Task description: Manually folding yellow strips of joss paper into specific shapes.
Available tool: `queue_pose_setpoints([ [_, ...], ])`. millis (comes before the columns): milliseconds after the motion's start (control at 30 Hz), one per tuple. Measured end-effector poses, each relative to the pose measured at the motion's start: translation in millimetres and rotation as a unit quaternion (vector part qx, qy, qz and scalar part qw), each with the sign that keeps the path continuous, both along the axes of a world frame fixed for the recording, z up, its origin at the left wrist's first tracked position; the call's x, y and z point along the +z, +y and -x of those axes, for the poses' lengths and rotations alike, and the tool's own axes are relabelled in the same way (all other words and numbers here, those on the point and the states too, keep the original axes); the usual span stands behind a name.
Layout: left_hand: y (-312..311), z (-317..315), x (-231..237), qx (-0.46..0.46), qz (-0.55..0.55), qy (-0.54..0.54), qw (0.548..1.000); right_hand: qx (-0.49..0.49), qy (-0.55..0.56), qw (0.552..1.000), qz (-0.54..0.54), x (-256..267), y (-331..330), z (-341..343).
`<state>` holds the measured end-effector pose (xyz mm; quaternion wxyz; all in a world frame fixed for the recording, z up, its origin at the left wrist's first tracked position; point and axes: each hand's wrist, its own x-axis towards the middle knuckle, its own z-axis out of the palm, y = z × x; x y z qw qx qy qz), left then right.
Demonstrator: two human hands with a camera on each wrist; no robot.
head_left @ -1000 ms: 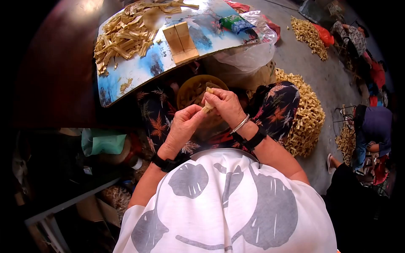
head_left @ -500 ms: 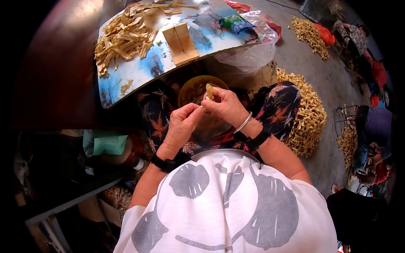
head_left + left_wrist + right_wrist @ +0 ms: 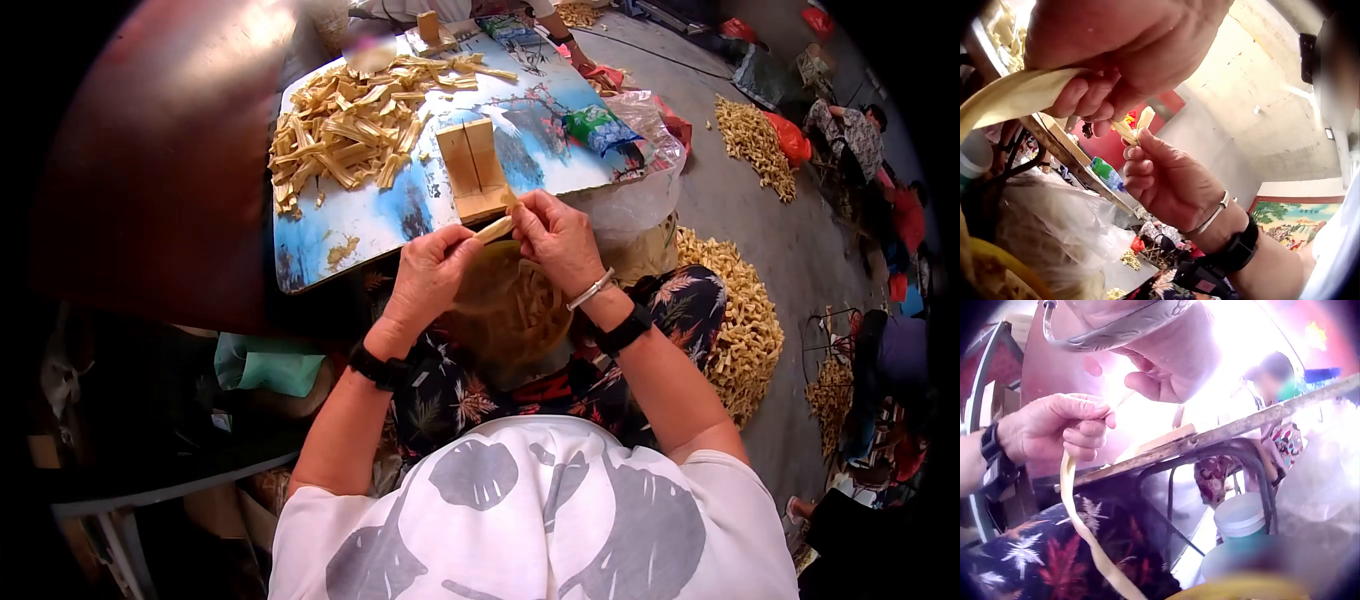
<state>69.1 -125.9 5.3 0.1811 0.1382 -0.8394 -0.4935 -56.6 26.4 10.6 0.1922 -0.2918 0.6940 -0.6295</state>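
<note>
A pale yellow, flat strip [image 3: 493, 231] is stretched between the two hands, in front of a small upright wooden block [image 3: 470, 160] with a slit. My left hand [image 3: 432, 275] pinches one part of it; a long tail of strip [image 3: 1088, 534] hangs from those fingers in the right wrist view. My right hand [image 3: 558, 243], with a bracelet at the wrist, pinches the other end between thumb and fingers, and a folded tip [image 3: 1145, 117] sticks up there in the left wrist view. Below the hands is a yellow-rimmed bowl [image 3: 515, 320] with similar pieces.
The picture-covered table [image 3: 375, 235] carries a heap of loose strips [image 3: 345, 125] and a green-blue packet [image 3: 600, 130]. A plastic bag [image 3: 640, 205] hangs at its right edge. On the floor at right lies a large pile of short knotted pieces [image 3: 745, 330]. Other people sit farther off.
Both hands have moved forward toward the table edge and drawn apart, with the strip now straight between them. The head view has tilted up, showing more of the table and someone's arm beyond it.
</note>
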Motion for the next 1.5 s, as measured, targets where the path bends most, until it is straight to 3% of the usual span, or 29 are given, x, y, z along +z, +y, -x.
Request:
queue_pose_setpoints([
  [133,-29.3,37.4,14.5,0.044,0.122,0.043,0.991,-0.043,0.117,0.992,-0.022,13.3,-29.8,28.1],
  [233,-47.3,59.4,17.7,0.069,0.185,0.058,0.979,-0.11,0.305,0.945,-0.046,8.4,-51.2,49.6],
  [267,-53.9,66.5,12.9,0.076,0.221,0.075,0.969,-0.102,0.25,0.961,-0.05,6.2,-56.2,54.3],
  [367,-65.4,82.6,10.3,0.082,0.259,0.115,0.956,-0.09,0.254,0.961,0.067,-19.4,-78.6,80.4],
  [433,-79.3,92.7,3.2,0.078,0.308,0.166,0.934,-0.06,0.2,0.977,0.052,-20.9,-83.3,86.9],
  [467,-84.9,93.2,-1.7,0.054,0.212,0.096,0.971,-0.052,0.179,0.982,0.039,-22.8,-83.1,88.2],
  [500,-83.3,91.6,1.2,0.041,0.199,0.103,0.974,-0.043,0.157,0.986,0.025,-23.1,-82.6,88.1],
  [733,-59.5,62.7,0.8,0.039,0.128,0.116,0.984,-0.043,0.183,0.981,0.043,-17.3,-65.1,62.1],
  [1033,-55.9,72.3,-8.5,0.104,0.2,0.143,0.964,-0.084,0.308,0.946,0.049,-32.7,-78.8,54.5],
  [1133,-59.0,70.8,-8.2,0.138,0.222,0.091,0.961,-0.085,0.337,0.937,0.037,-36.4,-74.0,54.3],
  [1233,-58.3,61.1,-22.4,0.129,0.186,0.098,0.969,-0.074,0.348,0.934,0.026,-36.9,-74.0,62.6],
  [1267,-60.6,58.1,-26.6,0.123,0.201,0.149,0.96,-0.067,0.342,0.937,0.019,-37.2,-71.6,65.8],
  [1367,-51.1,42.6,-8.7,0.149,-0.071,0.075,0.983,-0.046,0.294,0.955,0.009,-27.5,-62.3,62.2],
  [1500,-50.1,23.1,7.7,0.079,-0.307,0.106,0.943,-0.044,0.233,0.972,-0.005,-4.9,-45.5,58.2],
])
